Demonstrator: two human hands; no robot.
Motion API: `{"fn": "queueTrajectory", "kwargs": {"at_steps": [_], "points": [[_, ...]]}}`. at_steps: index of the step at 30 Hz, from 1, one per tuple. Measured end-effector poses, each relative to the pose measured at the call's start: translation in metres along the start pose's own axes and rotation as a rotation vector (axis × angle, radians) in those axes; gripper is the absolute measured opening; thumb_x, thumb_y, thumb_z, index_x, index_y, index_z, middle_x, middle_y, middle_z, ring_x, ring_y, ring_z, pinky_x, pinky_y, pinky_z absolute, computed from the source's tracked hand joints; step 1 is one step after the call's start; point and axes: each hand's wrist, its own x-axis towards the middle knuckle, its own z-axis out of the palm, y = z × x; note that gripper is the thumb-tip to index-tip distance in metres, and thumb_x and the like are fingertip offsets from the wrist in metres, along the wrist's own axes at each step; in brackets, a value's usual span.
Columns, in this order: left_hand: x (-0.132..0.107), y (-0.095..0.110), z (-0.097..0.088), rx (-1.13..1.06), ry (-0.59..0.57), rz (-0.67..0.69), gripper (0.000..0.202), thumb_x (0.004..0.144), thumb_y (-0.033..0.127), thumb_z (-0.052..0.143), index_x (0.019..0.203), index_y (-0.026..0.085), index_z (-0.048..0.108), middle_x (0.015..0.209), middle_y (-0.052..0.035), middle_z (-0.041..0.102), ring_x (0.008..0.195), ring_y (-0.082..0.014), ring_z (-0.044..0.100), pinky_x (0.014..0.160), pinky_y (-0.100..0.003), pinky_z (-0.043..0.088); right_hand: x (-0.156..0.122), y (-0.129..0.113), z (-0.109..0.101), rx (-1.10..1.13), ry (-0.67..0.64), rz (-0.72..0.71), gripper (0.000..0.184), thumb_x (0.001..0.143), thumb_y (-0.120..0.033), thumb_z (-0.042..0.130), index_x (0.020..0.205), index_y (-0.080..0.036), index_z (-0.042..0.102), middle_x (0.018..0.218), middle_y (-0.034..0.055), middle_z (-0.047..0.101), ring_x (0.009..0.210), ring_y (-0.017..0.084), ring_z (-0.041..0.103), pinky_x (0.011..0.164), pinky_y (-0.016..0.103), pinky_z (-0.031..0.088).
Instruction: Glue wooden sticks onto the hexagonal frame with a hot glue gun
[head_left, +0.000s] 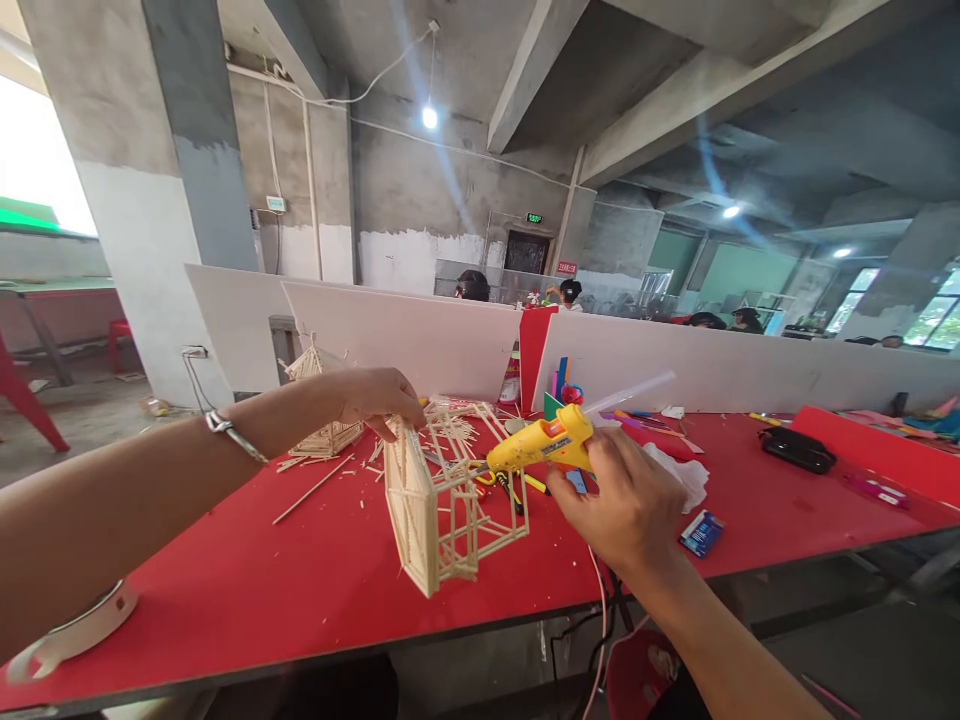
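Observation:
My left hand (382, 398) grips the top of a model frame (420, 510) built from thin wooden sticks, which is tilted on its side above the red table. My right hand (630, 500) is wrapped around a yellow hot glue gun (541, 442). A clear glue stick (634, 392) pokes out of the gun's back end. The gun's nozzle points left and meets the model's upper bars; whether it touches them I cannot tell. Beneath, partly hidden by the frame, lies a yellow-and-black handled tool (514, 492).
Behind my left arm stands another stick model (326, 437), with loose sticks (454, 432) scattered nearby. On the red table (300, 600) also lie a roll of tape (90, 625), a blue packet (702, 533) and a black case (796, 449). White panels (405, 335) border the back. A cord (600, 600) hangs over the front edge.

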Motion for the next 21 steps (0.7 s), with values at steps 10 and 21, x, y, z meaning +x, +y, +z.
{"fn": "queueTrajectory", "kwargs": {"at_steps": [10, 21], "points": [[0.0002, -0.0057, 0.0010, -0.069, -0.039, 0.013, 0.017, 0.053, 0.030, 0.078, 0.062, 0.017, 0.071, 0.073, -0.0049, 0.067, 0.083, -0.0209, 0.061, 0.075, -0.034, 0.059, 0.0018, -0.0116, -0.0039, 0.017, 0.056, -0.085, 0.028, 0.077, -0.020, 0.068, 0.103, -0.015, 0.059, 0.081, 0.0036, 0.068, 0.068, 0.015, 0.061, 0.060, 0.029, 0.044], [-0.0013, -0.0079, 0.0043, -0.075, -0.010, -0.008, 0.015, 0.052, 0.028, 0.078, 0.059, 0.017, 0.071, 0.070, -0.0046, 0.067, 0.081, -0.0193, 0.060, 0.071, -0.029, 0.058, -0.0049, -0.0125, -0.0032, 0.013, 0.029, -0.089, 0.024, 0.078, -0.020, 0.067, 0.100, -0.017, 0.059, 0.081, 0.0039, 0.068, 0.068, 0.016, 0.062, 0.061, 0.029, 0.044]]}}
